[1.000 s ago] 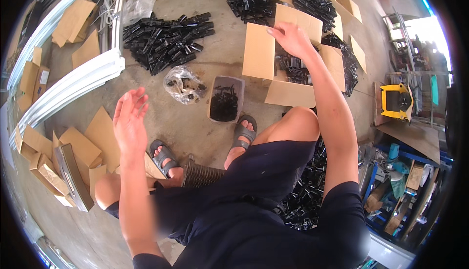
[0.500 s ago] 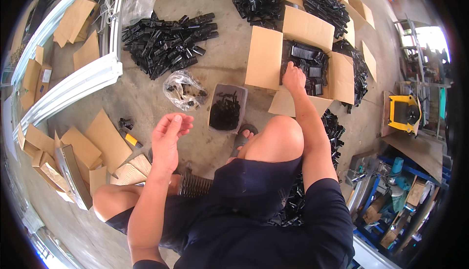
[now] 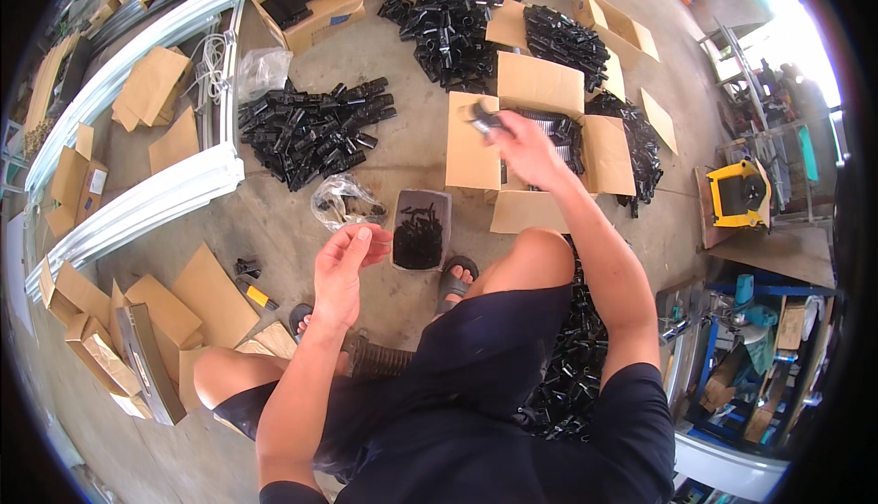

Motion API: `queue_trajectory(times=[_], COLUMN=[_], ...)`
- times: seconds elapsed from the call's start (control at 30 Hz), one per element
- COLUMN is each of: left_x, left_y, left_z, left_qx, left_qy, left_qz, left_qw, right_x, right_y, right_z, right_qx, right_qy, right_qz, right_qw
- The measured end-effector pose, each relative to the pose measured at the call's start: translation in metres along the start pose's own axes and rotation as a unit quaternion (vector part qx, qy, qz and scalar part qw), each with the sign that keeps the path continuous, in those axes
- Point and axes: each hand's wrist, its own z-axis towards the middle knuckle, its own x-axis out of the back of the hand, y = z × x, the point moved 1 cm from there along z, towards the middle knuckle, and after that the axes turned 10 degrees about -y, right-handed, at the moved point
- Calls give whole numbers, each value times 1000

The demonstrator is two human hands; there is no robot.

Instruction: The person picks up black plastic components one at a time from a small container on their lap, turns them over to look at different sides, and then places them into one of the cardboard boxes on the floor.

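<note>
My right hand (image 3: 530, 150) is raised over the left side of an open cardboard box (image 3: 607, 158). It grips a short black tubular part (image 3: 485, 118), blurred by motion. Inside the box lie similar black parts (image 3: 569, 134) in rows. Nearer my body, my left hand (image 3: 340, 271) hovers with its fingers loosely curled and nothing visible in them. Just right of that hand, a grey bin (image 3: 444, 207) on the floor holds small black pieces (image 3: 419, 241). A clear plastic bag (image 3: 331, 200) with dark contents sits beside the bin.
Heaps of black parts lie at the left (image 3: 306, 134), at the back (image 3: 453, 33) and beside my right leg (image 3: 572, 367). White metal profiles (image 3: 151, 202) and flattened cardboard (image 3: 215, 294) are on the left. A yellow-framed item (image 3: 739, 195) and a cluttered blue rack (image 3: 700, 367) stand right.
My right hand has come up out of the box with a black part and moved left. My left hand is still empty and held in front of me. The view has shifted.
</note>
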Motion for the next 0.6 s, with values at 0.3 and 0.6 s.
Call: queue_trajectory(times=[0.3, 0.6], left_x=[6, 43], left_y=[19, 20], left_z=[-8, -38], left_qx=[-96, -104], left_qy=[24, 98], left_qz=[-145, -177], left_qw=[984, 974], right_x=[-132, -203], right_y=[-155, -155], right_z=[-73, -57], right_qx=[369, 238], right_qy=[35, -101], right_qz=[-28, 191], right_qw=[928, 947])
